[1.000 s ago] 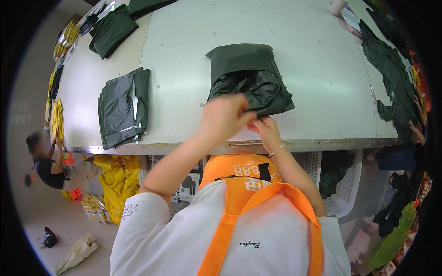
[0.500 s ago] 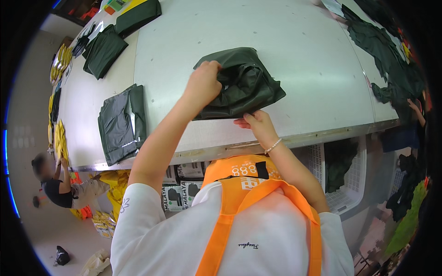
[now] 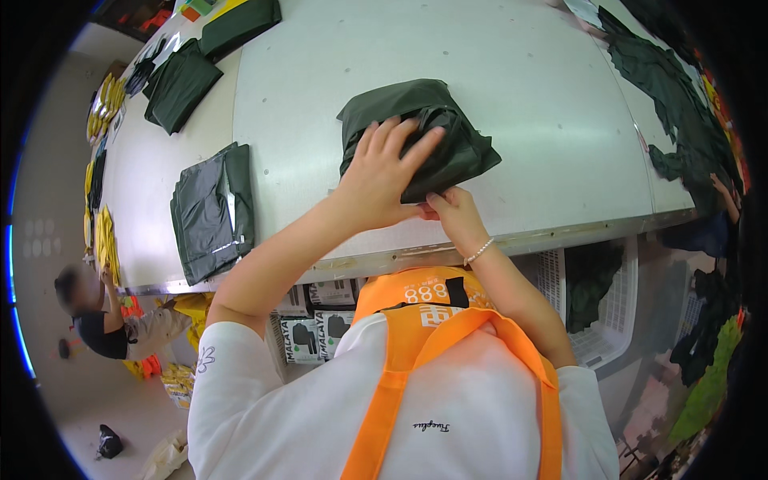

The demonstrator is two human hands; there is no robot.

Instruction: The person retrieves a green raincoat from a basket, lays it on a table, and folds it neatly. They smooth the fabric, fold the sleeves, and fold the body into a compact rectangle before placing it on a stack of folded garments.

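A folded dark green garment [image 3: 412,96] of thin, slightly shiny cloth lies on the pale worktable, its near part bunched and creased. Across its near left part rests my left hand [image 3: 384,168], open, with the fingers spread over the cloth and the thumb pointing right. My right hand [image 3: 456,218] is at the garment's near edge, thumb on top and fingers underneath, pinching the cloth. The tips of its fingers are partly hidden by my left hand. To the left lies a flat stack of folded dark green garments [image 3: 204,212].
More folded dark green pieces [image 3: 182,86] lie at the far left of the worktable [image 3: 552,136]. Loose dark green cloth [image 3: 660,88] spreads along its right side. Below the near edge stand a white basket [image 3: 620,320] and printed packages [image 3: 308,336]. Another person [image 3: 104,320] handles yellow items at left.
My left hand has come down from the garment's upper left and opened out over the bunched cloth. The right hand stays at the near edge, its fingers drawn closer together.
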